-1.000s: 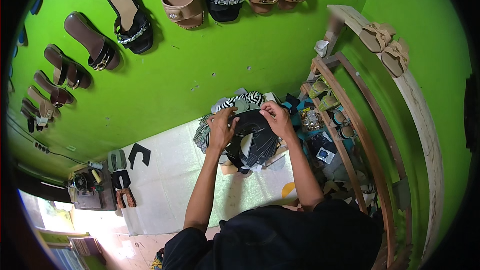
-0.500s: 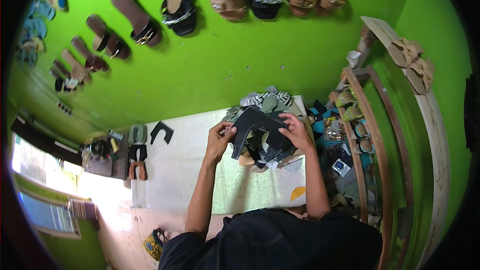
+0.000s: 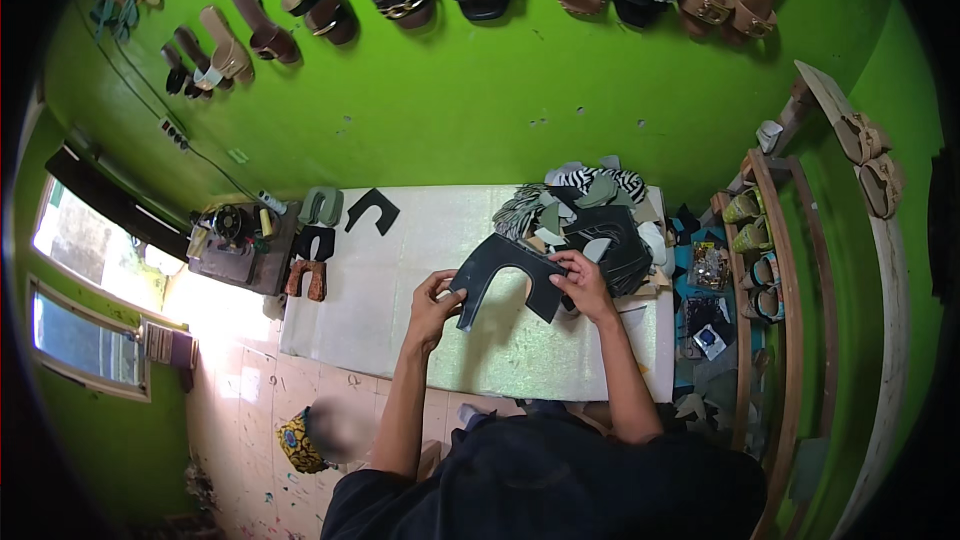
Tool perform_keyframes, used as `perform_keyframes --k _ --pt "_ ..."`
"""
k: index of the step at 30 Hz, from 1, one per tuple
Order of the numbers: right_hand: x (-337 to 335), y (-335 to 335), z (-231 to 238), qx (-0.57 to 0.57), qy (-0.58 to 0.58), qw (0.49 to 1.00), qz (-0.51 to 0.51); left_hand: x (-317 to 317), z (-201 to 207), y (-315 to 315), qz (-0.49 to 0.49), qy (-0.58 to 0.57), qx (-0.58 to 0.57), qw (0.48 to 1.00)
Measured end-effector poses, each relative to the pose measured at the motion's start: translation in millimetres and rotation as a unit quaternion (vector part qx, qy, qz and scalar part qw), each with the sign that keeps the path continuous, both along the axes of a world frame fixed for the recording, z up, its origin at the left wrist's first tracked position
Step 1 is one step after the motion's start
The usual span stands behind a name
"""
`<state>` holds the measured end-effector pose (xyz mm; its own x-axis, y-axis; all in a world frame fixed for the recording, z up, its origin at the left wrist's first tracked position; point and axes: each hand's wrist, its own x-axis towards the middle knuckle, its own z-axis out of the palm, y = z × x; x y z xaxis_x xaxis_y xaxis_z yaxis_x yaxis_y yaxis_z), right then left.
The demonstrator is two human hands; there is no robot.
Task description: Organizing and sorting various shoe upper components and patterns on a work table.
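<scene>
Saw at far left a window (image 3: 85,335), then a dark machine (image 3: 228,223) on a bench (image 3: 262,268); noted at the left end of the table (image 3: 350,310) a short column of cut pieces, one green (image 3: 321,206), one black (image 3: 316,241) and one brown (image 3: 307,280); noted just to their right a loose arch (image 3: 375,208), black and lying flat by itself; judged these few as set out already, going by the neat spacing alone; came next to the left hand (image 3: 433,308), with thumb and fingers closed narrowly on the left leg of the held arch (image 3: 503,253); found the held arch, black too, above the table, nearer the wearer than the pile (image 3: 590,225), tilted, with its opening toward the body; found the right hand (image 3: 583,287) pinching its right side, likewise narrow; could not tell touching from clear between the right leg and the pile's near edge; noted in the pile zebra cloth (image 3: 605,180), grey-green scraps and a black stack (image 3: 628,240); judged the handling of the held arch as partway along, out in both hands but not set down; judged most of the pile as left undone, set against so few pieces laid out; saw at far right a wooden rack (image 3: 785,340) with sandals (image 3: 742,208).
</scene>
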<state>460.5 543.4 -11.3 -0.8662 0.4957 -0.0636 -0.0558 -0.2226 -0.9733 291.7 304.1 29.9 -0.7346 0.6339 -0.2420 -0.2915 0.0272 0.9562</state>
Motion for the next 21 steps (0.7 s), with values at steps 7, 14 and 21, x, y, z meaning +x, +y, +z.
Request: perform_keyframes --k 7,14,21 --pt "-27 -88 16 0.351 -0.095 0.931 0.026 -37 -2 -84 -0.062 0.182 -0.069 0.979" --pt "-76 -215 49 0.465 -0.050 0.876 0.114 -57 24 -153 -0.206 0.391 -0.081 0.893" --pt "-109 -281 47 0.385 -0.115 0.911 0.097 -81 33 -208 -0.126 0.330 -0.066 0.933"
